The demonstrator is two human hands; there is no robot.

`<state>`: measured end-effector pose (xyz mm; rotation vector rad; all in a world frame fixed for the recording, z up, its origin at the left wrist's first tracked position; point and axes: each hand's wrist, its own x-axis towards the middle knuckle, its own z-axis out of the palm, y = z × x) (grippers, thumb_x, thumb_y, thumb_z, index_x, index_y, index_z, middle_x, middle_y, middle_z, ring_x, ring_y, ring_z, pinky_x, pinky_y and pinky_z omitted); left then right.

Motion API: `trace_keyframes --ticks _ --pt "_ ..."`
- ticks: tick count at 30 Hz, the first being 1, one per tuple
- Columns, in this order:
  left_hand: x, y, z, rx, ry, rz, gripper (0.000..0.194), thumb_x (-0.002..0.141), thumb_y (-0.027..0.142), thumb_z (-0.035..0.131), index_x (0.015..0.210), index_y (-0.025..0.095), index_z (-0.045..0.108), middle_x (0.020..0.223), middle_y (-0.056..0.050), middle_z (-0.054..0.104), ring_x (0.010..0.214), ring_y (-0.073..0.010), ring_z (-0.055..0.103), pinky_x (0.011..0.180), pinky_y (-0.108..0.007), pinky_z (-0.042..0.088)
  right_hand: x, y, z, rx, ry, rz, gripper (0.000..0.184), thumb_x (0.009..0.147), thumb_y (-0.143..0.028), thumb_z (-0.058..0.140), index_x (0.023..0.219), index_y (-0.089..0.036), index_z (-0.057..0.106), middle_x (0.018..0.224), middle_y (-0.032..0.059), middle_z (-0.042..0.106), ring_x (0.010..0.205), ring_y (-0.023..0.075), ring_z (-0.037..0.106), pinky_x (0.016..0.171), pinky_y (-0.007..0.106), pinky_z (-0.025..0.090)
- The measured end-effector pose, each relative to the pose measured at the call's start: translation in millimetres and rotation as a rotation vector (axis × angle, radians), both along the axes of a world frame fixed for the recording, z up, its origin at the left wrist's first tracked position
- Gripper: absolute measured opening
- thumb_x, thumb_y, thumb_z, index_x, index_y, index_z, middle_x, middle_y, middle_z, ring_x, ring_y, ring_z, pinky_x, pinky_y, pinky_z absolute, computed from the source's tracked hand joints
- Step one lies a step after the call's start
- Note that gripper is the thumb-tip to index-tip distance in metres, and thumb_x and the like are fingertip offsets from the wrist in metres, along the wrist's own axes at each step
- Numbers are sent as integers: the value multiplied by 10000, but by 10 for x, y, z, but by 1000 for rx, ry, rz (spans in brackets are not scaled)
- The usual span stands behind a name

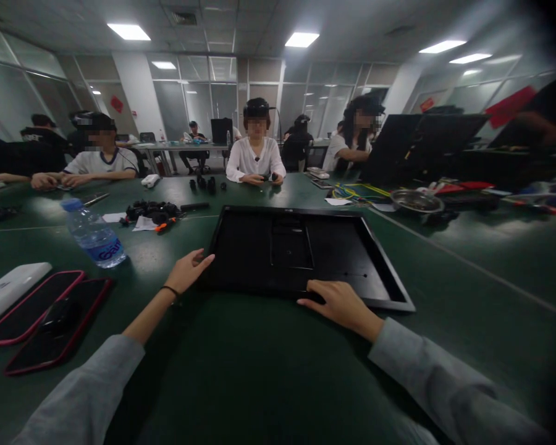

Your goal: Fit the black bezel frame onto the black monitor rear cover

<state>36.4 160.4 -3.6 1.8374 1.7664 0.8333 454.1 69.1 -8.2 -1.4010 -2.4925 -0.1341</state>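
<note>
Casing (336, 250) beside our spread left hand (188, 272) seems light, stiff, slick; we'd grip its rim (259, 289) by our bent right hand (341, 304), pinch unclear.

Person, both forearms in long grey sleeves, plain matte cloth, loose cut, soft creases. Left sleeve (88, 383) ends partway up the forearm, straight cuff edge; right sleeve (435, 364) reaches nearly to the wrist, cuff a bit wide, folds running along the arm. Left hand (184, 272) bare, slim fingers; thin dark wristband (170, 289) at that wrist, tiny bit beneath it, too small to make out. Right hand (343, 303) bare too, slender, narrow wrist.
</note>
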Motion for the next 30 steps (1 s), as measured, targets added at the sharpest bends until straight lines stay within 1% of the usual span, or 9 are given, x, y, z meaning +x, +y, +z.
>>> trace_keyframes --ticks 3,7,11,17,19,21,24,26,30 --pt "44 62 -13 100 301 113 453 981 399 465 1311 155 657 1280 -159 713 1138 -308 691 1008 -442 518 -239 126 49 -27 25 46 426 995 -625 495 968 -223 633 892 29 731 761 199 700 634 295 413" --pt "27 78 -10 281 503 136 423 985 318 423 1279 117 652 1219 -191 699 1169 -332 649 1032 -468 504 -351 196 91 -77 64 14 426 1025 -598 446 927 -224 625 881 22 722 742 187 676 633 301 391" --pt "16 90 -44 378 463 133 438 977 292 413 1279 51 619 1194 -223 678 1147 -342 641 1040 -484 499 -332 173 73 -82 61 7 412 1028 -585 445 931 -225 619 875 21 710 745 188 665 632 306 391" --pt "-14 144 -200 404 281 153 380 973 319 424 1251 128 601 1184 -185 657 1078 -321 670 944 -485 557 -283 233 75 44 194 16 295 1039 -459 466 924 -223 599 891 44 668 777 179 627 709 318 459" --pt "-31 151 -239 447 244 159 369 970 322 434 1251 140 589 1180 -179 648 1076 -317 669 943 -486 558 -110 323 130 223 267 -89 252 1034 -411 454 966 -216 598 970 81 658 910 222 624 822 366 480" --pt "-50 151 -259 489 214 159 369 971 329 435 1258 144 575 1181 -177 637 1075 -314 666 944 -488 557 201 427 190 469 387 -341 250 1000 -417 487 1062 -197 589 1105 137 639 1087 280 580 944 446 460" --pt "-81 148 -261 529 179 149 374 977 342 433 1273 151 560 1189 -170 628 1083 -304 659 957 -483 552 797 544 214 690 563 -762 583 846 -486 649 1275 -115 512 1343 239 533 1299 356 452 1109 560 338" --pt "-100 153 -261 532 160 143 377 976 347 435 1277 155 557 1187 -164 628 1088 -298 658 961 -477 551 1119 575 168 538 773 -917 714 721 -538 745 1247 -113 517 1281 233 569 1228 349 500 1077 538 373" --pt "-129 177 -283 522 156 135 402 977 376 437 1280 147 569 1180 -163 638 1064 -294 662 963 -475 546 1309 589 21 -111 1188 -629 566 733 -662 706 1059 -206 632 882 74 681 814 221 614 783 385 504"
